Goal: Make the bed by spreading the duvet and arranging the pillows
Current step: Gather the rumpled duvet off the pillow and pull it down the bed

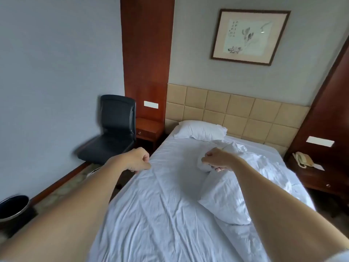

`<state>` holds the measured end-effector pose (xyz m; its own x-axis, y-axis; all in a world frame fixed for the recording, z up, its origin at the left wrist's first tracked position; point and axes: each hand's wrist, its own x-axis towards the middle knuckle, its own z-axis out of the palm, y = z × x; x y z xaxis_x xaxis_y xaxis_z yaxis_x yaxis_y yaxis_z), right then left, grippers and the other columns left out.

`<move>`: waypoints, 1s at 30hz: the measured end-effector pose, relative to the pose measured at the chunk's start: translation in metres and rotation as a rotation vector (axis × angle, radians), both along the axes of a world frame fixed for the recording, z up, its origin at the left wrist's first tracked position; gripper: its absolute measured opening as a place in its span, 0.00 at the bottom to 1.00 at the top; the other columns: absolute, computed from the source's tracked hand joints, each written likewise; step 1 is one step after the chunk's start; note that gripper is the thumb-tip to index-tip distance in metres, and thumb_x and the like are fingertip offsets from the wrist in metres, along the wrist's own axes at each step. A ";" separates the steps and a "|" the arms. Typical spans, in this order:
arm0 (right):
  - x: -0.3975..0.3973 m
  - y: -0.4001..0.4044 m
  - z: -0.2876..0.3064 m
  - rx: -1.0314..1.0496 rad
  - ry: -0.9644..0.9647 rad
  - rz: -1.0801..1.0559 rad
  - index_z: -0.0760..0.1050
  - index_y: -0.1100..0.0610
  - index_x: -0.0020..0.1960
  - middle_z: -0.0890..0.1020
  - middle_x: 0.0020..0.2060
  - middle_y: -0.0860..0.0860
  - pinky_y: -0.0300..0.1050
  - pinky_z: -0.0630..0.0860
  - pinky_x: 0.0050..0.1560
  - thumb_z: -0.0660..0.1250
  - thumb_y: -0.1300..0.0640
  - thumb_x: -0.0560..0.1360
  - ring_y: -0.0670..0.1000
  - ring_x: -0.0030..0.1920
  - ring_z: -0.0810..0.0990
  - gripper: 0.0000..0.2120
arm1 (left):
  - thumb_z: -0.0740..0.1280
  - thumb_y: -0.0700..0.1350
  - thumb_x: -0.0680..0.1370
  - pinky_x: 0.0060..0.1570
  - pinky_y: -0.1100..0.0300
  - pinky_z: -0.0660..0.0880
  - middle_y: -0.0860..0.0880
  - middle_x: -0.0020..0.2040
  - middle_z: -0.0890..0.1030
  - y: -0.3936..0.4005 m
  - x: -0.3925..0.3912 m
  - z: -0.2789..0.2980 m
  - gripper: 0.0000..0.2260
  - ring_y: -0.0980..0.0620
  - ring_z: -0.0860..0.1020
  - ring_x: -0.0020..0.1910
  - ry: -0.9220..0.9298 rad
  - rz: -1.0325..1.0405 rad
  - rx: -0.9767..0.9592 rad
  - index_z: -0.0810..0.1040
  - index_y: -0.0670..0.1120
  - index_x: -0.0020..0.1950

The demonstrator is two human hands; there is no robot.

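Observation:
A white duvet (160,205) covers the near part of the single bed, wrinkled and bunched toward the right side. My left hand (137,160) grips its top edge at the bed's left side. My right hand (217,159) is closed on a fold of the duvet near the bed's middle. One white pillow (201,130) lies flat at the left of the tan padded headboard (236,110). A second white pillow (224,201) lies under my right forearm on the bed's right half, partly hidden by the arm. Bare sheet (264,146) shows at the far right near the headboard.
A black office chair (111,129) stands left of the bed beside a wooden nightstand (149,129). A dark waste bin (13,207) sits on the floor at the lower left. The right nightstand (321,178) holds a beige phone (304,159). A framed picture (249,35) hangs above the headboard.

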<state>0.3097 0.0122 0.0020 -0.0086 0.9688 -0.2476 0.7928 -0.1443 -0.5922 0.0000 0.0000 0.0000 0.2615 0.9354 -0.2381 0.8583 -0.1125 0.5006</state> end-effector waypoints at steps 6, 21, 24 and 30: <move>-0.132 0.029 -0.015 -0.061 0.084 0.097 0.63 0.55 0.33 0.63 0.27 0.52 0.41 0.62 0.28 0.65 0.61 0.73 0.50 0.27 0.62 0.13 | 0.64 0.42 0.77 0.32 0.62 0.69 0.47 0.31 0.78 0.007 -0.129 -0.024 0.07 0.53 0.72 0.30 0.042 0.134 -0.016 0.71 0.45 0.38; -0.362 0.159 -0.047 -0.112 0.113 0.289 0.67 0.58 0.32 0.62 0.28 0.53 0.41 0.60 0.30 0.63 0.63 0.76 0.49 0.27 0.60 0.14 | 0.64 0.44 0.70 0.36 0.56 0.70 0.46 0.29 0.78 0.078 -0.368 -0.070 0.04 0.49 0.73 0.29 0.000 0.294 -0.080 0.71 0.46 0.37; -0.413 0.204 -0.061 -0.117 0.041 0.364 0.68 0.57 0.33 0.64 0.29 0.53 0.42 0.65 0.33 0.64 0.61 0.72 0.50 0.29 0.63 0.10 | 0.65 0.42 0.72 0.35 0.58 0.71 0.48 0.27 0.78 0.106 -0.409 -0.068 0.05 0.52 0.74 0.27 0.064 0.304 -0.085 0.71 0.46 0.37; -0.523 0.303 -0.065 -0.134 0.097 0.449 0.72 0.55 0.37 0.73 0.33 0.52 0.40 0.71 0.35 0.67 0.62 0.72 0.51 0.35 0.71 0.07 | 0.64 0.41 0.75 0.33 0.60 0.69 0.46 0.32 0.78 0.190 -0.506 -0.053 0.04 0.51 0.75 0.30 0.164 0.364 -0.122 0.72 0.45 0.40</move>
<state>-0.2133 0.3147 -0.0632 -0.4487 0.8234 -0.3474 0.7360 0.1200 -0.6662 -0.5057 0.1895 -0.0529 -0.1321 0.9219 -0.3643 0.9004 0.2653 0.3448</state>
